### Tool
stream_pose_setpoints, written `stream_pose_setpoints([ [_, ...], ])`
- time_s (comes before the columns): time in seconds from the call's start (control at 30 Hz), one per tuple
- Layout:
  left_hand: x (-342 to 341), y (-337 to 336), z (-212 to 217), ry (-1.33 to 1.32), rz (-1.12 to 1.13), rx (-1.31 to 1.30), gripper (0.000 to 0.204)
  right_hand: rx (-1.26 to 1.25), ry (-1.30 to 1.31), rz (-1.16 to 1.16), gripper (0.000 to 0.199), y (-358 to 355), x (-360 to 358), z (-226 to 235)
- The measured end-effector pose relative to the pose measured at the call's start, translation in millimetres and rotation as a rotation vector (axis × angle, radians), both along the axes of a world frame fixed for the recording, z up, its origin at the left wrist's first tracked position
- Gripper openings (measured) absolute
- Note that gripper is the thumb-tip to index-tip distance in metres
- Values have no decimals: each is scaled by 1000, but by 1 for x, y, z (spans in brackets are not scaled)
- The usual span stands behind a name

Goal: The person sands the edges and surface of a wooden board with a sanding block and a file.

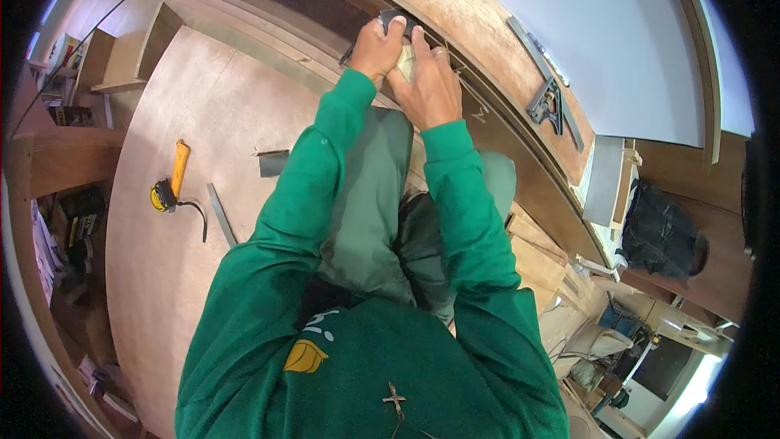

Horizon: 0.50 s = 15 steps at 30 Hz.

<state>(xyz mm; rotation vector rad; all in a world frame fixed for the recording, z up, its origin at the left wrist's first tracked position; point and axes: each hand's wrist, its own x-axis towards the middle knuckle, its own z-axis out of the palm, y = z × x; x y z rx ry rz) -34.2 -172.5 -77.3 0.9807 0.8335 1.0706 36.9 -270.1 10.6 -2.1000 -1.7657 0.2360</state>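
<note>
Both hands meet at the edge of a brown wooden cabinet frame at the top middle. My left hand (375, 50) is closed on a dark grey sheet (393, 15) that looks like sandpaper; part of it shows past the fingers. Close beside it, my right hand (431, 85) has its fingers bent around a pale yellowish piece (405, 63), whose kind I cannot make out. The fingers hide much of both things. On the large wooden panel to the left lies another dark grey piece of sandpaper (274, 163), near my left forearm.
A yellow-and-black tape measure (163, 195), a yellow-handled tool (180, 164) and a flat metal strip (220, 214) lie on the wooden panel (175, 276). A combination square (548, 106) and a pen (548, 59) rest on the board at right. A black bag (662, 232) sits farther right.
</note>
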Motion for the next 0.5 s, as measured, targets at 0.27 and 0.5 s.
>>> stream_pose_setpoints([
  [0.27,-1,-12,17,-78,57,-124,31,-18,-23,20,79,-2,2,3],
  [0.5,-4,-1,10,-44,46,-62,31,-15,-12,-3,74,5,-3,4],
])
